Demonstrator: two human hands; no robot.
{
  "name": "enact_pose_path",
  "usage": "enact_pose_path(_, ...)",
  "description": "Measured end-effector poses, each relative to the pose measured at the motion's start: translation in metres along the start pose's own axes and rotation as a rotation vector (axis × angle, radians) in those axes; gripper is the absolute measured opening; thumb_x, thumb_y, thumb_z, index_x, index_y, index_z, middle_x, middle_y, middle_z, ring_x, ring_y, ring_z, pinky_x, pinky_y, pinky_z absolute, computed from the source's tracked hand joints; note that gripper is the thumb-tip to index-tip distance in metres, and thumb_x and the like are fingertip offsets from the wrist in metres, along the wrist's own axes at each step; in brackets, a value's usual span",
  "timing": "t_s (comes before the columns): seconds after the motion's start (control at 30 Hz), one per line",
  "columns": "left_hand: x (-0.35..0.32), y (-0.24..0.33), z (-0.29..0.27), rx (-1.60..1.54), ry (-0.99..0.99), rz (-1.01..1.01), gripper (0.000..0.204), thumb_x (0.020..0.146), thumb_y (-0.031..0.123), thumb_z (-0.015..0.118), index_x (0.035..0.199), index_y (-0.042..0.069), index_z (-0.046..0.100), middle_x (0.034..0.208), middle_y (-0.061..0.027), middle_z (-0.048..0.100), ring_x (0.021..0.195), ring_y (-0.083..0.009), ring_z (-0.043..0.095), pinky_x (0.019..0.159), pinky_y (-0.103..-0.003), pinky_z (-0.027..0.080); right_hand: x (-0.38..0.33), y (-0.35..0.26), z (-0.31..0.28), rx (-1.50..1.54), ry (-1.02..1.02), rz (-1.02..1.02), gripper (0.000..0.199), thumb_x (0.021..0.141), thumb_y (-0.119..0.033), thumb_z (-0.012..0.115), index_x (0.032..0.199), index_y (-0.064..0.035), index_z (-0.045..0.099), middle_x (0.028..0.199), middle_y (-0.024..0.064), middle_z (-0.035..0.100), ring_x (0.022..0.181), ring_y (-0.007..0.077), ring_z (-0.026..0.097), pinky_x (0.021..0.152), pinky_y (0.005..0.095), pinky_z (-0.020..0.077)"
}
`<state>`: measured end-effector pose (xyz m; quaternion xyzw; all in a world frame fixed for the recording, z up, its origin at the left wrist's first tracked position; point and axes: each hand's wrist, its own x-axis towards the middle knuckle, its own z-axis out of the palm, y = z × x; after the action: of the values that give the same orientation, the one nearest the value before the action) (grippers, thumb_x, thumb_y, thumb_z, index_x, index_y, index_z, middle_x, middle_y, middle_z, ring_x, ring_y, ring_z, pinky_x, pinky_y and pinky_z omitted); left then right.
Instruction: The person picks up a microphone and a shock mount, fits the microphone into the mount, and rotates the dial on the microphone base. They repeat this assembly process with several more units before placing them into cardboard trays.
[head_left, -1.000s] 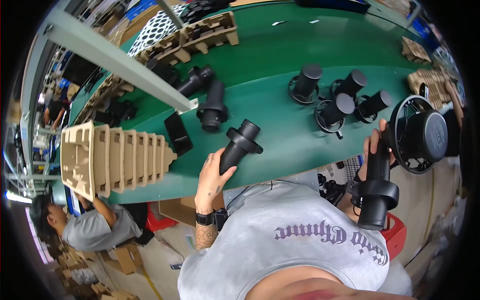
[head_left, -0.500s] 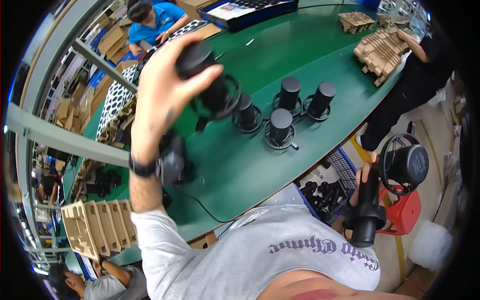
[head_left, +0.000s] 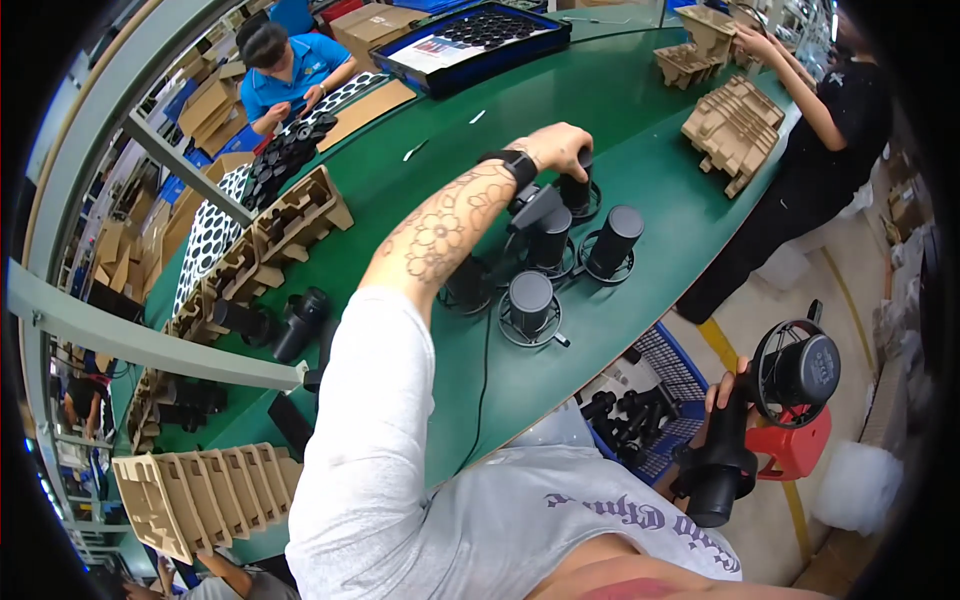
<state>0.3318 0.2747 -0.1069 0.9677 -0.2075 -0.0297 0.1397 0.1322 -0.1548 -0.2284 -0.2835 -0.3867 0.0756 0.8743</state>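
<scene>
Here the left hand (head_left: 558, 147) is closed over an upright black cylinder (head_left: 575, 190) at the group's twelve o'clock end on the green desk (head_left: 640, 110); the right hand (head_left: 722, 395), off the desk at four o'clock, grips another black unit (head_left: 722, 475).

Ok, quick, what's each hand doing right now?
Left hand: closed on a black cylindrical part on the green table.
Right hand: gripping a black part with ring.

The person is wearing a grey short-sleeved shirt (head_left: 560, 520) with purple lettering, a black wristwatch (head_left: 519, 166), and flower tattoos running along the left forearm (head_left: 440, 235).
</scene>
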Motion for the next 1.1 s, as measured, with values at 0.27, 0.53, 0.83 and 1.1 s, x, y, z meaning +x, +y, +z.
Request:
enact_pose_path(0.27, -0.113, 0.024, -0.083, 0.049, 0.429, -0.054, 0.064, 0.086, 0.058, 0.053, 0.113, 0.000, 0.061, 0.099, -0.0227, 0.066, 0.095, -0.0383, 0.062, 0.081, -0.045, 0.051, 0.015, 0.026, -0.005, 0.104, -0.069, 0.103, 0.054, 0.096, -0.035, 0.053, 0.131, 0.0047, 0.041, 0.127, 0.0172, 0.041, 0.068, 0.0179, 0.049, 0.052, 0.0317, 0.0456)
enact_pose_path(0.53, -0.416, 0.043, 0.036, 0.119, 0.046, -1.222, 0.044, 0.083, 0.041, 0.064, 0.087, -0.003, 0.066, 0.087, -0.0249, 0.066, 0.081, -0.0412, 0.064, 0.074, -0.047, 0.052, 0.074, 0.068, 0.068, 0.492, 0.128, 0.014, 0.045, 0.092, -0.026, 0.059, 0.128, -0.0041, 0.043, 0.106, 0.0153, 0.044, 0.059, 0.0164, 0.044, 0.047, 0.0276, 0.0408)
enact_pose_path(0.83, -0.452, 0.089, 0.071, -0.234, 0.086, -1.104, 0.060, 0.060, 0.035, 0.078, 0.103, -0.003, 0.060, 0.089, -0.0240, 0.067, 0.086, -0.0370, 0.066, 0.078, -0.042, 0.051, 0.088, 0.076, 0.047, 0.400, -0.166, 0.005, 0.057, 0.093, -0.024, 0.060, 0.141, -0.0116, 0.033, 0.113, 0.0185, 0.046, 0.058, 0.0173, 0.055, 0.042, 0.0283, 0.0480)
enact_pose_path(1.1, -0.349, 0.180, -0.078, -0.822, 0.943, -0.222, 0.092, 0.060, 0.009, 0.084, 0.135, -0.002, 0.032, 0.111, -0.0171, 0.061, 0.101, -0.0269, 0.063, 0.089, -0.041, 0.053, 0.021, 0.011, 0.025, 0.168, -0.055, -0.127, 0.056, 0.093, -0.026, 0.060, 0.141, -0.0119, 0.036, 0.111, 0.0170, 0.046, 0.057, 0.0168, 0.053, 0.044, 0.0282, 0.0461)
